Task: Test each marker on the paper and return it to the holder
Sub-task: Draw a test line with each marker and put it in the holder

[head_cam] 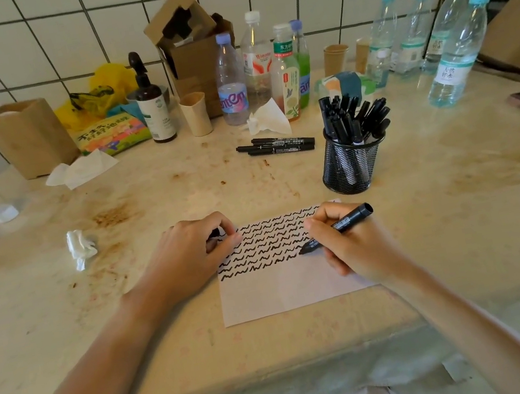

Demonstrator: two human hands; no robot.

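I see the right hand (352, 243) grasping a black marker (337, 227) in a writing grip, thumb and fingers pinched round the barrel, the tip down on the paper (287, 282) at the right end of the lowest row of black squiggles. The marker's back end points up and to the right. The paper lies flat on the near middle of the table (460, 196); its far half is filled with rows of short wavy marks, its near half is bare.

My left hand (191, 250) rests on the paper's far left corner with its fingers curled round a small black thing, seemingly a marker cap (215, 233), though most of it is hidden by the fingers.

The mesh holder (350, 165) stands upright just beyond the paper's far right corner, apart from it, packed with black markers (354, 117) that lean outward. Farther away and to the left of the holder, three loose markers (277, 144) lie side by side on the table.

A crumpled tissue (81, 247) sits to the left of the left hand. Along the far tiled wall I make out a row of plastic bottles (231, 80), a dark pump bottle (152, 104), a torn cardboard box (190, 45), paper cups (196, 113) and a yellow bag (100, 89). More water bottles (458, 50) stand at the far right.
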